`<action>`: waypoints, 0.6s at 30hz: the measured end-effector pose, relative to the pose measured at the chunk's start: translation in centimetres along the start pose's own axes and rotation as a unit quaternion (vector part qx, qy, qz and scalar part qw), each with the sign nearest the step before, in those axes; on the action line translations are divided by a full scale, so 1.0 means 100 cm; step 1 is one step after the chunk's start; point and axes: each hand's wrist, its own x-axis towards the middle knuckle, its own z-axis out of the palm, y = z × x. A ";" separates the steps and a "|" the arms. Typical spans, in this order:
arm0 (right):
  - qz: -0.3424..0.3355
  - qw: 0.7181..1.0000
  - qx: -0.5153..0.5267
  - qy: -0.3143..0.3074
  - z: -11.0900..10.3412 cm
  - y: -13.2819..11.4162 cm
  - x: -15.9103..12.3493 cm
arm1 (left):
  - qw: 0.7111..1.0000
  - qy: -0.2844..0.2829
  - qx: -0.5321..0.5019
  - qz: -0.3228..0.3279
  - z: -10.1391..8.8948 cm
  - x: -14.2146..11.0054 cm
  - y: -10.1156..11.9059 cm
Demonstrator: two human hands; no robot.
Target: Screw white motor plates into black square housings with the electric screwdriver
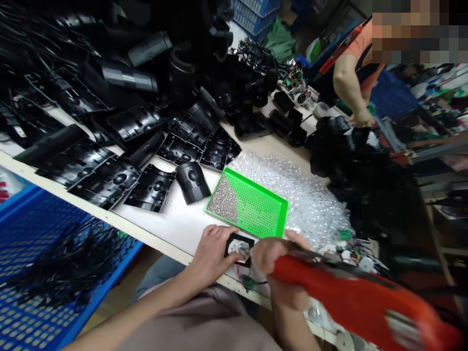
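Note:
My left hand (pixel 214 248) lies at the table's front edge, its fingers and thumb closed on a small assembly. This is a black rectangular piece (pixel 231 239) with a round whitish and clear part (pixel 241 248) in its middle. From its lower side, red wires lead to a small green circuit board (pixel 248 282). My right hand (pixel 272 256) is wrapped around the front end of a red electric screwdriver (pixel 351 302), somewhat blurred. The screwdriver's tip, by the assembly, is hidden by the hand. Just beyond stands a green perforated tray (pixel 283 217) with many small screws (pixel 223 201).
Black plastic shells (pixel 151 187) crowd the left side. A heap of clear plastic parts (pixel 307 200) lies behind the tray, with loose circuit boards (pixel 345 235) at right. A blue crate (pixel 106 292) of cables stands lower left. Another person's hand (pixel 361 117) reaches among black parts.

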 end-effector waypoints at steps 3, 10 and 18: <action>-0.081 0.996 0.014 0.022 -0.007 -0.005 0.024 | 1.000 0.000 0.006 0.004 -0.001 0.000 -0.001; -0.059 0.997 -0.016 0.035 -0.021 0.038 0.052 | 0.998 -0.019 0.039 0.041 -0.008 -0.007 -0.009; -0.067 0.997 -0.023 0.012 -0.024 0.048 0.049 | 0.996 -0.033 0.069 0.038 -0.007 -0.007 -0.011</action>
